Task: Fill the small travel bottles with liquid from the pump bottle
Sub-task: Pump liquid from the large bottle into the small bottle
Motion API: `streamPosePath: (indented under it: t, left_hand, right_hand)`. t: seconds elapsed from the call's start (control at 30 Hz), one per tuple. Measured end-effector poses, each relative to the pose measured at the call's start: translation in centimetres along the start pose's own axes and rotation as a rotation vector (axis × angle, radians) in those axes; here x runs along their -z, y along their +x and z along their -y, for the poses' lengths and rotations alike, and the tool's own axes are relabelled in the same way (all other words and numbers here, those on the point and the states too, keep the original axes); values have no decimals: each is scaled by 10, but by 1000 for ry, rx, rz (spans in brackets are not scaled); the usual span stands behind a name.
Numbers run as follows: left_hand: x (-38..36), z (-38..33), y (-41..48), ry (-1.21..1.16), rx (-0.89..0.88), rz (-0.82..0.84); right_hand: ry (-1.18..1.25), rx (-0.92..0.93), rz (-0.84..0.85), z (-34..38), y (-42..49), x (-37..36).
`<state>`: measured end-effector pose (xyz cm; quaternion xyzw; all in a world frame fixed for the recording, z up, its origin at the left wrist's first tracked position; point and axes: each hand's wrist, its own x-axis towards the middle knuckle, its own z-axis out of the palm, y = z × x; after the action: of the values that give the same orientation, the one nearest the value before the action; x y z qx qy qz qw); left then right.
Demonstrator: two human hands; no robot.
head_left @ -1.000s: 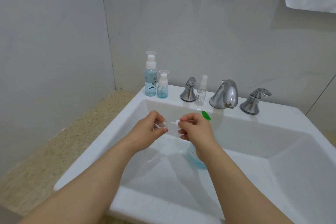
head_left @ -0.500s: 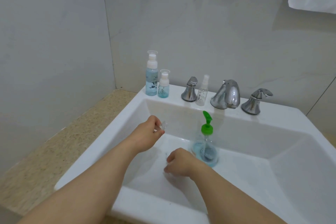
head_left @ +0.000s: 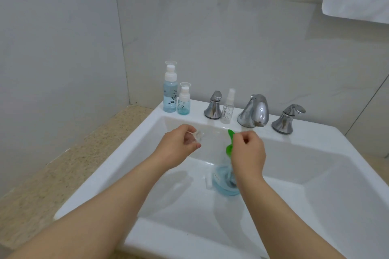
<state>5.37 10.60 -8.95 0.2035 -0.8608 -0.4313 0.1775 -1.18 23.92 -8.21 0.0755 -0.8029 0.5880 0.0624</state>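
My left hand grips a small clear travel bottle over the left part of the basin, its open end pointing right. The pump bottle stands in the sink with blue liquid at its base and a green pump head. My right hand hovers with curled fingers just right of the pump head and hides part of the bottle. A small white spray top lies in the basin beside the pump bottle.
On the white sink's back ledge stand a tall blue-filled bottle, a short blue-filled one and a clear spray bottle. The chrome faucet sits between two handles. A speckled counter lies left.
My right hand pulled the white top off the clear bottle, laid it in the basin, then rose to the green pump head. My left hand kept the clear bottle.
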Motion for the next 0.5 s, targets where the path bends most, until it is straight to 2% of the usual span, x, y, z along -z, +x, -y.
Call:
streamPosePath:
  t: [0.07,0.13,0.33,0.5]
  left_hand:
    - [-7,-11,8,-66,1,-31]
    - [-17,-13,14,-144,44,-57]
    - [-29,1,22,-194,110,-26]
    - [-25,2,24,-177,86,48]
  right_hand:
    - [-64,-55,-54,-5,9,3]
    - [-112,-99,36,-9,15,0]
    - [308,-185,255,-12,22,-7]
    - [390,-241,359,-7,25,-6]
